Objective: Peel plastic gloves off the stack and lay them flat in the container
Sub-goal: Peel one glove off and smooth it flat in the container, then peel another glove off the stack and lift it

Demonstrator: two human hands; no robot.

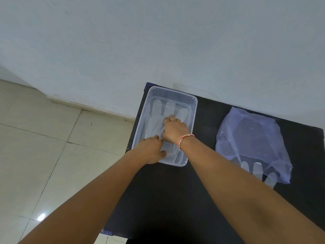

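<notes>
A clear glove [161, 118] lies flat inside the container [193, 110], with the right hand [175, 128] pressing it, fingers together, and the left hand [151, 150] flat at the container's near end. The stack [253, 143] sits well right of the container. The film looks light, limp and clingy, so it is probably best pinched at the cuff edge.

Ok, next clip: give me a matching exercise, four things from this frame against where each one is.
Things:
1. clear rectangular plastic container
2. translucent plastic bag of gloves
3. right hand
4. red-and-white thread wristband

Places:
A. on the right wrist
B. right side of the black table
C. left end of the table
D. pressing on a thin clear plastic glove inside the container

Pairs: 1-C, 2-B, 3-D, 4-A
</notes>
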